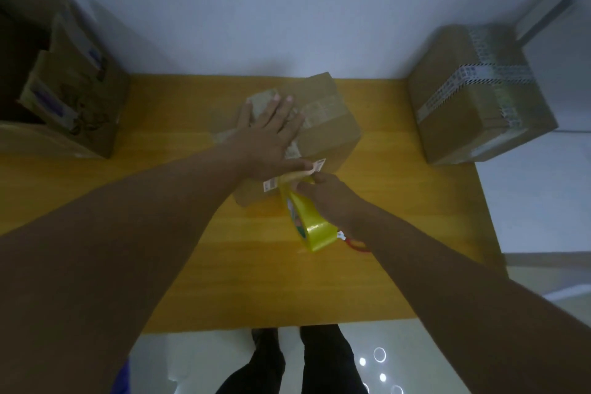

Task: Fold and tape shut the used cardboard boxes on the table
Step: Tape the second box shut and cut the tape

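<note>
Brown cardboard box (326,137) mid-tabletop (192,233), flaps down, crinkled old tape on top; left hand (271,131) flat on lid, fingers (281,105) straight, spread, pressing; right hand (329,198) curled round glossy yellow tape roll (310,221) at box's near edge; red item (356,245) under wrist mostly hidden; labels unreadable in dim light.

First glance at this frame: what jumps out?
The bright yellow tape roll, gripped by the right hand at the near edge of the small cardboard box in the middle of the table, draws the eye first. The left hand lies flat on top of that box. A taped box sits at the far right, an open box at the far left.
</note>
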